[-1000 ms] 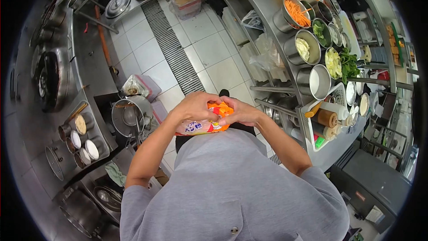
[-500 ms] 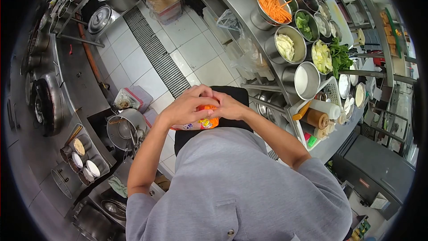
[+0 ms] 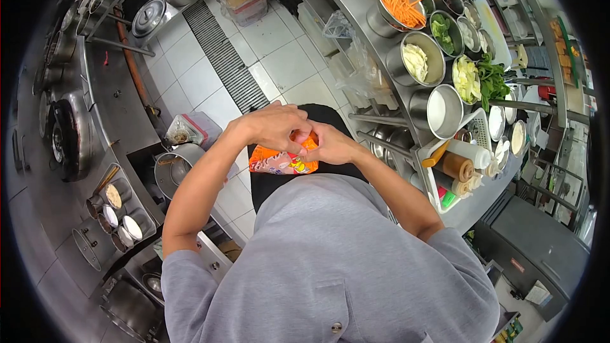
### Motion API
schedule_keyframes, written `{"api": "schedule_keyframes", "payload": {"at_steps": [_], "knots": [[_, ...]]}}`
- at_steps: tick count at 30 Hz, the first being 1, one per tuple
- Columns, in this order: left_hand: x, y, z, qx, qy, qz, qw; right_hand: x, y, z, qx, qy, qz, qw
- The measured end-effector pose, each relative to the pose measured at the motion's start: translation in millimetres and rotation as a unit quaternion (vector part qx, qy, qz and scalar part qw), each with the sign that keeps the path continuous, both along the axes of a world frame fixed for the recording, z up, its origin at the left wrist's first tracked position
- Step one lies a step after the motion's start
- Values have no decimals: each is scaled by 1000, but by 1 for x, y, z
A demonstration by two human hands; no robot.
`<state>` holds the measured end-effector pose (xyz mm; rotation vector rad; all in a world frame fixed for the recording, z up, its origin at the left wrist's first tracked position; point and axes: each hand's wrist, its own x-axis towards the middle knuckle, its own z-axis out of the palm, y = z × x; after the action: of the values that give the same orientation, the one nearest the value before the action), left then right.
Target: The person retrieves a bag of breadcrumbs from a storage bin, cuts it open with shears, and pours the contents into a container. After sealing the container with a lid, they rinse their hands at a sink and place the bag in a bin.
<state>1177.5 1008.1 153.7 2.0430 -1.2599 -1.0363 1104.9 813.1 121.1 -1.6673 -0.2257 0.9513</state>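
An orange plastic packet [image 3: 270,161] with a clear part and coloured print is in front of my waist. My left hand [image 3: 274,126] curls over its upper edge, fingers bent towards the other hand. From the other side my right hand [image 3: 333,145] pinches the packet's right end, thumb and fingertips together. The fingertips of both hands nearly meet at the top of the packet. What is inside it I cannot make out.
To the right, a steel counter [image 3: 349,1] bears bowls of shredded carrot [image 3: 399,7], cut cabbage [image 3: 416,62] and leafy greens [image 3: 492,79]. Sauce bottles [image 3: 459,166] stand in a white basket. A large pot [image 3: 173,171] is at the left. A floor drain [image 3: 225,57] runs ahead.
The packet now shows more of its printed side, spread out to the left. My left hand has tilted and its forearm has swung outward. The view has shifted slightly.
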Motion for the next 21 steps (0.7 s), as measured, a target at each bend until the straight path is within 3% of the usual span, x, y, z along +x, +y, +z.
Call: {"api": "schedule_keyframes", "payload": {"at_steps": [4,8,9,14,17,19,21], "knots": [[-3,6,3,38,14,-14,999,0,6,-3,-4,32,-17,999],[-14,20,0,-46,-65,11,997,-1,15,-15,33,42,-93,994],[-16,24,0,-81,-90,23,992,3,13,-9,7,90,-88,992],[-35,37,3,-51,-148,14,988,5,23,-10,5,137,-136,981],[-50,34,7,-71,-209,103,970,6,32,-17,-7,135,-193,972],[-59,30,3,-111,-172,221,954,10,38,-20,-5,142,-237,961],[-61,31,-13,-97,-150,244,953,12,46,-19,-21,121,-297,947]]}}
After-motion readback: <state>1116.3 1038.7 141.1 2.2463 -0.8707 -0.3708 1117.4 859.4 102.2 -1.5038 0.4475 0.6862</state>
